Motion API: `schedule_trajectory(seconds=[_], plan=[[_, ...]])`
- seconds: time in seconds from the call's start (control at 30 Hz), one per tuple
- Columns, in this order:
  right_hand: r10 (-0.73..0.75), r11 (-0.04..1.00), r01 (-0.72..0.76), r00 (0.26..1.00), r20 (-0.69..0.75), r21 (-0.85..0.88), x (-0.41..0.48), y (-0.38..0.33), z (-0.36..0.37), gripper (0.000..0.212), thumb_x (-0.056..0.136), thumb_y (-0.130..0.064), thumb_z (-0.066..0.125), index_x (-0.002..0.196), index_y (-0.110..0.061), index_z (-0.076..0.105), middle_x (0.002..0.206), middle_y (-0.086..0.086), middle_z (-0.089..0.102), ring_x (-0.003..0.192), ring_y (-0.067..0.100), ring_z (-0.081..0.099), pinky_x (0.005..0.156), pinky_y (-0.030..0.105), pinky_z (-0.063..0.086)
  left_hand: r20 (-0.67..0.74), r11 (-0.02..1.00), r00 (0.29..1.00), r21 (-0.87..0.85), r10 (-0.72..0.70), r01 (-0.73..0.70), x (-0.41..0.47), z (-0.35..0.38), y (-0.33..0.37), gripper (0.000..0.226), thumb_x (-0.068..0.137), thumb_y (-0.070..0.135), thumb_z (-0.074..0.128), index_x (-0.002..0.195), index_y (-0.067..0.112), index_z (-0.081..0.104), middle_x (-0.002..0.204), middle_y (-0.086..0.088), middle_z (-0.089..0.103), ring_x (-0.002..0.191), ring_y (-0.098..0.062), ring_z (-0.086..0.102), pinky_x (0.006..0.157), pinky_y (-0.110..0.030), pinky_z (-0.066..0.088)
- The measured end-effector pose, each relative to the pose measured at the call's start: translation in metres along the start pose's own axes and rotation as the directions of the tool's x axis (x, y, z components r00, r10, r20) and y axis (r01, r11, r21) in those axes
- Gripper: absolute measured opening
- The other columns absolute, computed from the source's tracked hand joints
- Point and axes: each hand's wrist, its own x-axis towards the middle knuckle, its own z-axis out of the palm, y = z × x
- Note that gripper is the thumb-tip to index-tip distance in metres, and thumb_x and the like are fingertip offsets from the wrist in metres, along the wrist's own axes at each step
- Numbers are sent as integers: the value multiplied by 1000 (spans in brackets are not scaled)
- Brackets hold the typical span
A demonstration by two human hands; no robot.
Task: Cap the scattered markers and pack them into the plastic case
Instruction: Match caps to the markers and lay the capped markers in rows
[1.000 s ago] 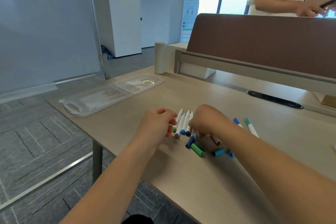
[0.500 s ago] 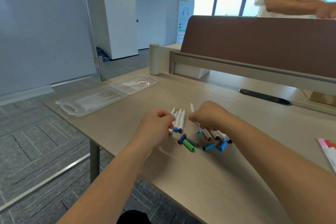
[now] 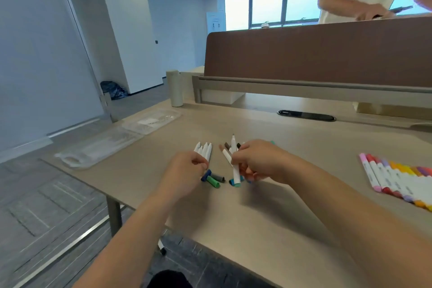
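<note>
On the beige surface our left hand has its fingers curled round a bundle of white markers, while our right hand pinches one more white marker almost upright. Loose blue, green and grey caps lie between our hands, and the clear plastic case lies open, well apart at the left.

Table centre: uncapped markers grouped. Loose caps lain just beside, at six o'clock. Plastic case set well apart, ten o'clock. Capped marker row laid at three o'clock. Divider panel stood behind, twelve o'clock.
</note>
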Motion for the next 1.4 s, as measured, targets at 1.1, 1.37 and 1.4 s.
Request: schedule_trajectory(seconds=[1.1,1.37,1.4], plan=[[-138,990,135,985,-102,-36,20,-7,28,16,98,-25,60,97,-14,72,75,4,63,58,14,54,54,23,46,-92,996,992,-18,-86,85,15,-20,-28,27,96,7,46,89,26,63,80,2,68,70,-15,56,64,-28,46],[-149,988,144,981,-122,-54,24,-6,28,10,98,-26,60,99,-19,67,77,-4,60,62,10,56,51,19,43,-50,1000,998,-8,-30,30,6,-13,-21,16,93,13,54,91,23,67,84,0,67,68,-12,55,56,-24,38],[-144,989,138,980,-136,-52,25,-6,27,11,98,-27,60,101,-19,67,79,-4,60,64,11,56,52,19,43,-39,1000,999,11,-14,15,5,-11,-20,14,92,16,56,90,23,68,85,0,67,68,-12,55,55,-22,38]])
